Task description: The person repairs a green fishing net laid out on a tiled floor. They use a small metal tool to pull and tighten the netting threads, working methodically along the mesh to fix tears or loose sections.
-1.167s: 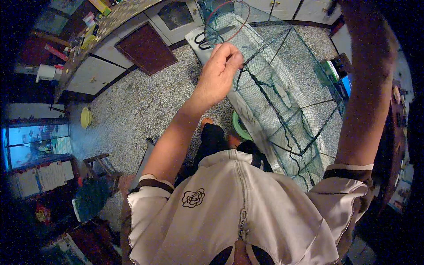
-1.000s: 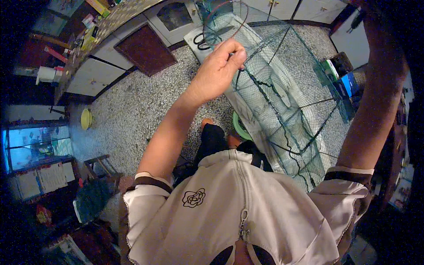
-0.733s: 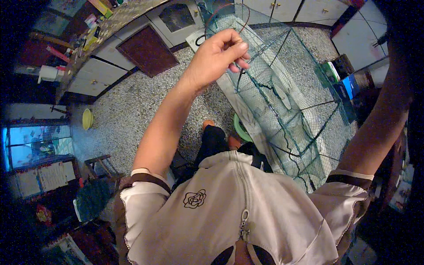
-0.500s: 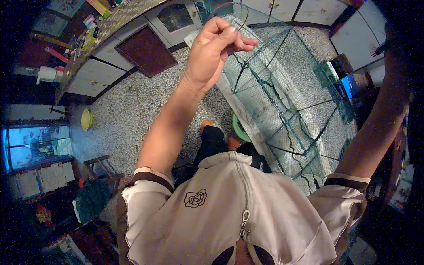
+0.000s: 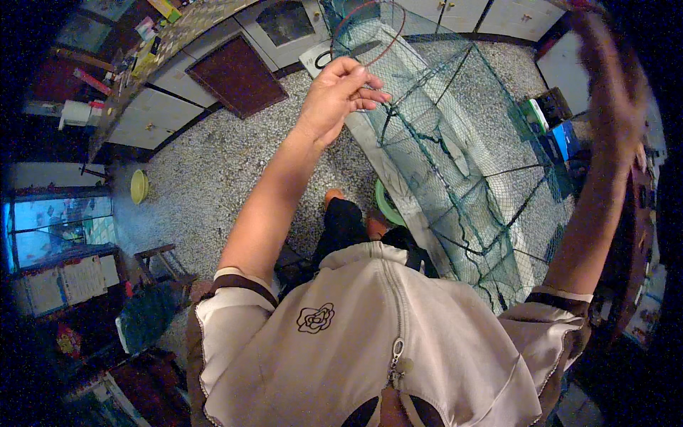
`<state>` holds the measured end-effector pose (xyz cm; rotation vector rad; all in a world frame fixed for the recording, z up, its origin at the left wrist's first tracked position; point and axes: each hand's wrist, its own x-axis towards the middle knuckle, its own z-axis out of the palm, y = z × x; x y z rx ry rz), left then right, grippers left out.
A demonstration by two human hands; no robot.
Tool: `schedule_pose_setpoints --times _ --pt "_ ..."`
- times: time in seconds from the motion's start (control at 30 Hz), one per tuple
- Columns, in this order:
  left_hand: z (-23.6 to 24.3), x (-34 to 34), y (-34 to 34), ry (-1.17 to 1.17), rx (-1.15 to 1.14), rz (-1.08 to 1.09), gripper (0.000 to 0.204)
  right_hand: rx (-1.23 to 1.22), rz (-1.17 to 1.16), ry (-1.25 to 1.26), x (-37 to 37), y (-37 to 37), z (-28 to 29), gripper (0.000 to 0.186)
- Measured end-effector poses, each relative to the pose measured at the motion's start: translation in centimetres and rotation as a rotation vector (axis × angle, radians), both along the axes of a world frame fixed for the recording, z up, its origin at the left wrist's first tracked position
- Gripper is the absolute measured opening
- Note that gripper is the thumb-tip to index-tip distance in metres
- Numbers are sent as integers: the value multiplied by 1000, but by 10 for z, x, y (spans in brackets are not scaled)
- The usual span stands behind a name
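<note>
At the top centre my left hand point(image 5: 341, 99) is closed, thumb and index finger pinching the edge of a thin reddish hoop point(image 5: 404, 21). The other fingers are loosely curled. The hoop stands at the far end of a long green mesh net point(image 5: 455, 178) with dark cross bars and cords, stretching toward my right side. Up at the far right is my right hand point(image 5: 615, 92), raised and smeared by motion; its fingers cannot be made out. Beside the hoop, a dark-handled tool with a blade point(image 5: 366, 48) lies on a pale surface; its exact kind is unclear.
Pale sheeting point(image 5: 402, 185) lies under the net on the speckled floor point(image 5: 213, 164). A green basin point(image 5: 384, 203) sits near my feet, a yellow basin point(image 5: 140, 186) farther left. A dark red board point(image 5: 238, 77) leans on the cabinets. Boxes point(image 5: 562, 139) stand at the right.
My left hand has come slightly nearer and left with the hoop, showing the bladed tool behind. My right hand has swung up and inward from the right edge.
</note>
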<state>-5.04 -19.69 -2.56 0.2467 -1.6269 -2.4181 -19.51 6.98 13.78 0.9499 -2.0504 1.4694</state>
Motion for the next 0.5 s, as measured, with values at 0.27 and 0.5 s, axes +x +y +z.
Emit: schedule_pose_setpoints --times 0.27,0.5 --pt "-12 9 -13 3 193 -81 10 656 290 33 69 -60 -85 10" --pt "-23 18 -2 -20 215 -50 9 738 174 131 70 -66 -112 7"
